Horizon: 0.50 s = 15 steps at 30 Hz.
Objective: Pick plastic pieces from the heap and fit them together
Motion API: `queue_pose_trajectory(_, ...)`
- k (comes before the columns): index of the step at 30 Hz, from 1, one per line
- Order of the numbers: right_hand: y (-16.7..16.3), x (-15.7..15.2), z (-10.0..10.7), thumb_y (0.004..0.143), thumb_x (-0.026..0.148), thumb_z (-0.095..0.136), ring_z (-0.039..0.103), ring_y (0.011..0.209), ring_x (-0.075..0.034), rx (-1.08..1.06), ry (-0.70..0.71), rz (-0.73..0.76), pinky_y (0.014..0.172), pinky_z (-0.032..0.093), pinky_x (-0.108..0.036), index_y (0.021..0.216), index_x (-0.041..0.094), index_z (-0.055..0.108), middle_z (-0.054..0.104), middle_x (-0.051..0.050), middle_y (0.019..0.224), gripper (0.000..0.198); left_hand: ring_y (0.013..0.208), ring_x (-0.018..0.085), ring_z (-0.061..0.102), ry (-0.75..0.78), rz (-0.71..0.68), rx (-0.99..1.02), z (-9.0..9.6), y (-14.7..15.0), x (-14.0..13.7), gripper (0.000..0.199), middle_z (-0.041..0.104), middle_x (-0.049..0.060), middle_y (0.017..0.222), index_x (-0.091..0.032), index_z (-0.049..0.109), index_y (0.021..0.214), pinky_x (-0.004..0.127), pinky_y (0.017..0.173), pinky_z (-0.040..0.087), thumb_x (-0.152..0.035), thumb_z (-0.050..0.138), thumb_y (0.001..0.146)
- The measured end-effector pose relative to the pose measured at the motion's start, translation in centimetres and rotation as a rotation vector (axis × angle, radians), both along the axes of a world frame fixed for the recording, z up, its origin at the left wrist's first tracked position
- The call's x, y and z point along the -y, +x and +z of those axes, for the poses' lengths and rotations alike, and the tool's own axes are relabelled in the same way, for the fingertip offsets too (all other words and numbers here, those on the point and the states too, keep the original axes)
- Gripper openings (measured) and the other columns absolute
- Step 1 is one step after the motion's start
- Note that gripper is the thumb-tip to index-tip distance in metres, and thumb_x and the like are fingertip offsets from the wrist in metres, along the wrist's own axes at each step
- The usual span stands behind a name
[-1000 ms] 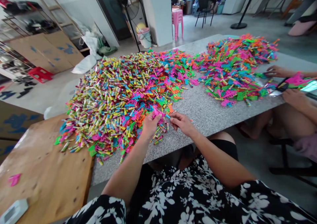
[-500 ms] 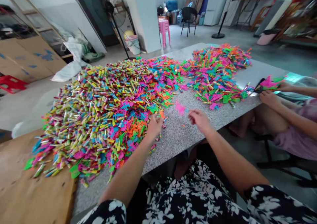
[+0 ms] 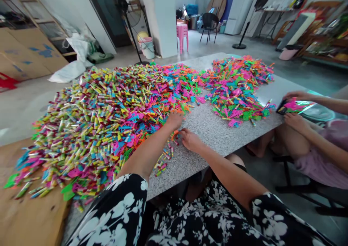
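Observation:
My left hand reaches over the front edge of the heap, at orange and green plastic pieces; its fingertips are mostly hidden. Close below it is my right hand, fingers drawn together at an orange plastic piece that appears to be in their tips. Under and beside both hands lie small tubes with coloured wrappers. A big heap of such tubes spreads to the left, with flat pink, blue, green and orange plastic shapes along its near side.
Another heap of coloured plastic pieces lies farther right on the speckled stone table. At the right, a co-worker's hands hold a dark object and pink pieces. A wooden board adjoins the table at left. Behind stands a fan.
My right hand has moved left, close to my left hand, and the pink piece it held is no longer in it. My left hand has shifted slightly forward onto the heap's edge.

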State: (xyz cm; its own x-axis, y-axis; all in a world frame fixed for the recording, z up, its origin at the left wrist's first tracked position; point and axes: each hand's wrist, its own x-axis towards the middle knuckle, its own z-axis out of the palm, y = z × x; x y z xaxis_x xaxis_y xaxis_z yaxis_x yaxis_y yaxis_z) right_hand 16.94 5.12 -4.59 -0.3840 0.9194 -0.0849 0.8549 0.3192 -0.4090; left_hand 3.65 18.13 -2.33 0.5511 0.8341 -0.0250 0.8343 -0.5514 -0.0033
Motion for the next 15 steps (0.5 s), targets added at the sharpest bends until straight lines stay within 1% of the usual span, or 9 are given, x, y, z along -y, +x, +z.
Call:
queue_pose_trajectory(2, -0.7, -0.4, 0.4, 0.106, 0.023, 0.047, 0.071, 0.1, -0.023, 0.046, 0.0, 0.013, 0.086, 0.054, -0.032, 0.148, 0.022, 0.058, 0.057, -0.016, 0.15, 0.044, 0.137, 0.034, 0.055, 0.015, 0.019, 0.045, 0.5, -1.4, 0.3, 0.044, 0.07, 0.019, 0.136, -0.016, 0.07, 0.137, 0.047, 0.115, 0.04, -0.015, 0.062, 0.094)
queue_pose_trajectory(4, -1.2, -0.9, 0.7, 0.106, 0.023, 0.045, 0.071, 0.096, -0.023, 0.079, 0.011, 0.015, 0.083, 0.054, -0.032, 0.146, 0.022, 0.06, 0.058, -0.017, 0.147, 0.042, 0.133, 0.034, 0.058, 0.022, 0.048, 0.154, 1.1, -3.1, 1.0, 0.035, 0.073, 0.018, 0.129, -0.019, 0.076, 0.125, 0.046, 0.112, 0.043, -0.018, 0.069, 0.091)
queue_pose_trajectory(5, -1.4, -1.1, 0.8, 0.106, 0.022, 0.044, 0.071, 0.095, -0.023, 0.09, 0.017, 0.012, 0.083, 0.054, -0.033, 0.144, 0.022, 0.061, 0.058, -0.017, 0.144, 0.041, 0.128, 0.034, 0.061, 0.027, 0.088, 0.243, 1.5, -4.0, 1.5, 0.029, 0.075, 0.017, 0.123, -0.02, 0.078, 0.118, 0.046, 0.11, 0.044, -0.021, 0.071, 0.09)
queue_pose_trajectory(7, -1.5, -1.3, 0.7, 0.106, 0.02, 0.044, 0.071, 0.097, -0.024, 0.093, 0.023, -0.01, 0.085, 0.054, -0.035, 0.136, 0.02, 0.065, 0.06, -0.018, 0.138, 0.037, 0.116, 0.033, 0.066, 0.02, 0.241, 0.488, 2.1, -5.8, 3.0, 0.019, 0.078, 0.013, 0.107, -0.02, 0.08, 0.105, 0.043, 0.105, 0.048, -0.028, 0.075, 0.09)
queue_pose_trajectory(8, -1.4, -1.3, 0.7, 0.106, 0.02, 0.045, 0.07, 0.1, -0.025, 0.084, 0.021, -0.031, 0.087, 0.054, -0.035, 0.132, 0.019, 0.067, 0.06, -0.019, 0.135, 0.034, 0.108, 0.031, 0.069, 0.002, 0.349, 0.641, 2.3, -6.6, 4.0, 0.019, 0.077, 0.011, 0.099, -0.019, 0.079, 0.101, 0.042, 0.1, 0.051, -0.034, 0.076, 0.089)
queue_pose_trajectory(10, -1.3, -1.1, 0.6, 0.106, 0.021, 0.048, 0.069, 0.106, -0.026, 0.035, 0.013, -0.103, 0.089, 0.053, -0.035, 0.123, 0.017, 0.069, 0.061, -0.019, 0.133, 0.027, 0.088, 0.026, 0.07, -0.107, 0.54, 0.977, 2.7, -8.2, 6.4, 0.029, 0.072, 0.004, 0.081, -0.019, 0.076, 0.094, 0.037, 0.085, 0.054, -0.046, 0.078, 0.087)
queue_pose_trajectory(11, -1.3, -0.9, 0.5, 0.105, 0.023, 0.05, 0.069, 0.108, -0.026, -0.024, 0.018, -0.159, 0.09, 0.053, -0.035, 0.121, 0.017, 0.068, 0.061, -0.019, 0.132, 0.024, 0.08, 0.023, 0.069, -0.19, 0.591, 1.15, 2.8, -8.7, 7.8, 0.035, 0.069, 0.002, 0.076, -0.019, 0.073, 0.091, 0.034, 0.078, 0.055, -0.052, 0.079, 0.085)
queue_pose_trajectory(13, -1.3, -0.3, 0.6, 0.105, 0.026, 0.053, 0.069, 0.105, -0.024, -0.242, 0.025, -0.26, 0.089, 0.053, -0.034, 0.118, 0.018, 0.066, 0.065, -0.016, 0.127, 0.02, 0.072, 0.019, 0.067, -0.394, 0.626, 1.474, 2.9, -9.4, 10.5, 0.045, 0.069, 0.0, 0.076, -0.02, 0.068, 0.093, 0.032, 0.07, 0.056, -0.06, 0.082, 0.079)
queue_pose_trajectory(15, -1.6, 0.5, 0.9, 0.104, 0.032, 0.053, 0.069, 0.09, -0.021, -0.568, -0.031, -0.287, 0.08, 0.053, -0.032, 0.113, 0.019, 0.063, 0.072, -0.011, 0.11, 0.019, 0.067, 0.017, 0.067, -0.564, 0.621, 1.668, 3.0, -9.3, 12.9, 0.05, 0.07, -0.001, 0.079, -0.021, 0.065, 0.098, 0.032, 0.066, 0.057, -0.06, 0.085, 0.075)
